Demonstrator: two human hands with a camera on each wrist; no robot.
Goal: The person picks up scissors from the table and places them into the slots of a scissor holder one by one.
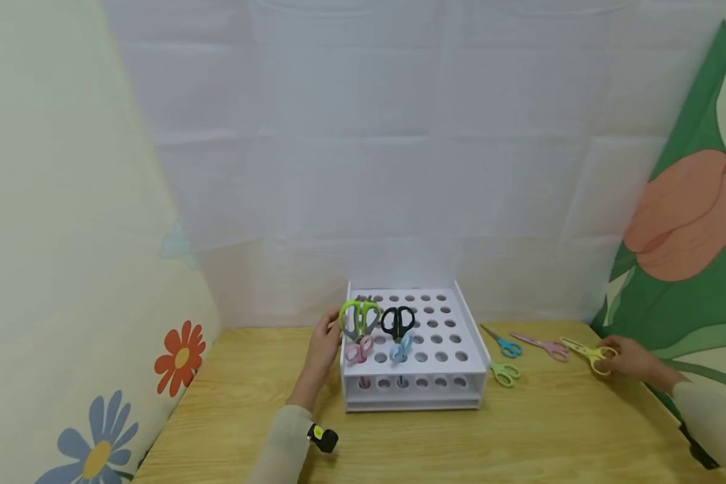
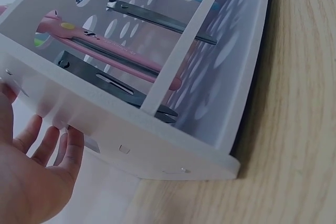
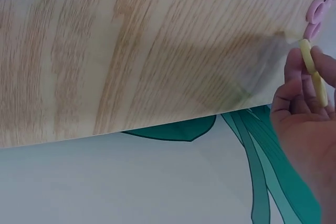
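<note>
My right hand [image 1: 634, 360] pinches the handle of a pair of yellow scissors [image 1: 588, 351] at the table's right side. In the right wrist view thumb and fingers hold the yellow handle [image 3: 307, 59]. My left hand [image 1: 322, 346] touches the left side of a white rack [image 1: 473, 359] with rows of round holes. The left wrist view shows its fingertips against the side panel [image 2: 123, 129]. Standing in the rack are green-and-grey scissors [image 1: 359, 316], black scissors [image 1: 397, 323], pink scissors [image 1: 357, 351] and light blue scissors [image 1: 401, 348], blades down through the holes.
Right of the rack lie blue scissors [image 1: 508, 347], light green scissors [image 1: 505, 374] and pink-purple scissors [image 1: 553, 347], the last close to the yellow pair. A white sheet [image 1: 387, 168] hangs behind the wooden table [image 1: 411, 447]. Painted walls stand on both sides.
</note>
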